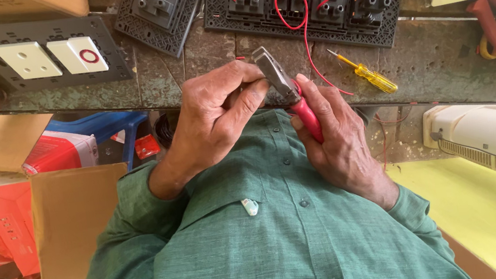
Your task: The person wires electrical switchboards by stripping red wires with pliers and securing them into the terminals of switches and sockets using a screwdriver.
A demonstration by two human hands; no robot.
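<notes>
Pliers [288,90] with red grips sit clamped in the right hand [336,135], fingers wrapped tight round the handles, steel nose tilted up toward the left hand [220,114]. That left hand is curled nearly closed, thumb and fingertips pinched right at the plier tip; whatever they pinch is too small to tell. Both hands hover over a green button shirt [259,233], soft woven cloth.

Beyond the pliers runs a worn, mottled stone counter [440,59]. On it, just past the plier nose, lies a black switch plate [307,3], back side up, with looped red wire [302,19]. A yellow-handled screwdriver [366,73] rests right of the pliers. Far left of them, another dark plate carries a white socket [27,59] and a white switch. Below the counter, left of the pliers, a blue plastic stool [101,127], red boxes [5,213] and brown cardboard [69,224] crowd in.
</notes>
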